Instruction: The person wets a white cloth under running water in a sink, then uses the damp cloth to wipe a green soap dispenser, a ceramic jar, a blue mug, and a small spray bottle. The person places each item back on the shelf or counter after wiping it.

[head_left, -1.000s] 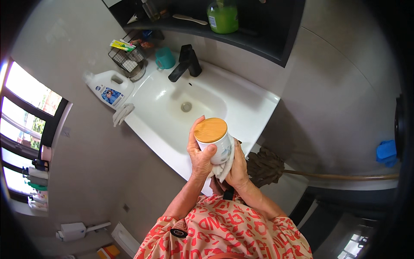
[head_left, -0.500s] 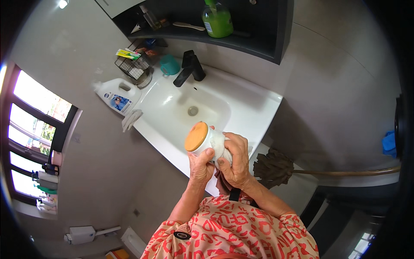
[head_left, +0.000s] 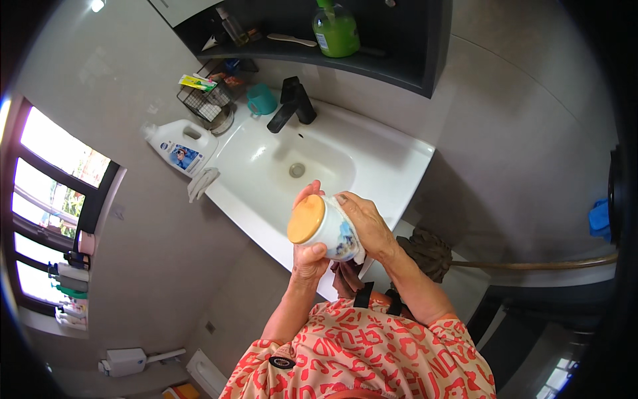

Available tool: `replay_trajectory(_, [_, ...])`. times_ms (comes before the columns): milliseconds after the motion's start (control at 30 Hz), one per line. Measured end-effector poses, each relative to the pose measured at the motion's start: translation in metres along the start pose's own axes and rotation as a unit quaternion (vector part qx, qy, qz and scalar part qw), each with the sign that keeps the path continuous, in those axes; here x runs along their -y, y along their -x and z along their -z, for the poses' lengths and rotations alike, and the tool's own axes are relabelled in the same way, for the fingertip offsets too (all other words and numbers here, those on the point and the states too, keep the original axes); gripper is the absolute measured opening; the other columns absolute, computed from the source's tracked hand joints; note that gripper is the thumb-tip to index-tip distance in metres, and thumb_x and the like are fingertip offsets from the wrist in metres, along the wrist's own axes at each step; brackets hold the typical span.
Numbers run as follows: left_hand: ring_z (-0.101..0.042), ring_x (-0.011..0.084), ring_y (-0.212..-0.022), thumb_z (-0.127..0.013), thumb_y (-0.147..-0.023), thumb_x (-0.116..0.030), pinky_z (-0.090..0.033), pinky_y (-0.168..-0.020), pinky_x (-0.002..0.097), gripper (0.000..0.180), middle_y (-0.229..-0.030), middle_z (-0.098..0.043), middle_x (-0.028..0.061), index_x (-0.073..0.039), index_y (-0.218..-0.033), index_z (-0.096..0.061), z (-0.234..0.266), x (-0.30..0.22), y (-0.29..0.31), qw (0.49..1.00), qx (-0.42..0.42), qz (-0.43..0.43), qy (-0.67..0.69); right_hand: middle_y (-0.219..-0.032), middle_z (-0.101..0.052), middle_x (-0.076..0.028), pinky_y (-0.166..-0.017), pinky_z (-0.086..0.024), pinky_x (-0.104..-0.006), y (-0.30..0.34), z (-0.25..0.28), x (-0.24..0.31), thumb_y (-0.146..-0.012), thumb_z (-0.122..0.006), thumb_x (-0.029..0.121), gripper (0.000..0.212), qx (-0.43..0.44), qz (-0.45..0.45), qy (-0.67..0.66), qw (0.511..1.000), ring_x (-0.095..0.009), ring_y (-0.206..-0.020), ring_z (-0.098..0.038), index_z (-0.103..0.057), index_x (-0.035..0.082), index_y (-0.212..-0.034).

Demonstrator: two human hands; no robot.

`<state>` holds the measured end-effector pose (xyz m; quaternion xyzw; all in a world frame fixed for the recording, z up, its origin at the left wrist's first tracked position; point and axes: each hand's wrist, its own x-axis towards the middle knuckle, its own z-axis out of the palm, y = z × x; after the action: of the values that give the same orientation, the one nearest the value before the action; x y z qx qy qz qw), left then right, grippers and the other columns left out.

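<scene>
Left hand [head_left: 308, 265] is grasping the white jar [head_left: 330, 234], thumb on its near side; right hand [head_left: 367, 226] is pressing a white cloth [head_left: 360, 255] on its 3-o'clock side. Jar is leaning over the near part of the sink [head_left: 392, 143], tan lid [head_left: 306, 219] facing 9 o'clock. Wiping well probably means gripping firmly, rotating the jar against flat cloth, steadying the lid. Tap [head_left: 292, 106] is standing at 11, likely a bump risk; teal mug [head_left: 261, 100] is also sitting at 11, white jug [head_left: 179, 147] at 10.
</scene>
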<state>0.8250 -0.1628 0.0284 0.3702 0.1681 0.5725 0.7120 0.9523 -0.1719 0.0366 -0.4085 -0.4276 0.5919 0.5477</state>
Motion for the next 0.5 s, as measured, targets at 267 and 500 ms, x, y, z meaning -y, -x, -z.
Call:
replay_trajectory(267, [-0.047,0.0272,-0.116,-0.078,-0.061,-0.032,-0.043,-0.097,0.0413,0.086,-0.124,-0.048,0.0152,-0.013,-0.132,-0.033,0.003,0.006,-0.013,0.995,-0.075,-0.063,-0.036,-0.104,-0.057,-0.009,-0.083,-0.048,-0.0322,0.010,-0.022,-0.035,-0.098,-0.035,0.031,0.036,-0.118,-0.039,-0.300,0.946,-0.017,-0.093,-0.058,-0.050,0.001,-0.111])
replay_trajectory(500, [-0.055,0.0302,-0.103,-0.075,-0.064,-0.032,-0.046,-0.089,0.0423,0.080,-0.108,-0.056,0.0174,-0.006,-0.127,-0.034,0.001,0.014,-0.014,0.985,-0.066,-0.101,-0.125,-0.113,-0.055,-0.011,-0.091,-0.044,-0.0327,0.017,-0.027,-0.047,-0.098,-0.032,0.035,0.044,-0.145,0.008,-0.303,0.942,-0.019,-0.105,-0.054,-0.047,0.000,-0.120])
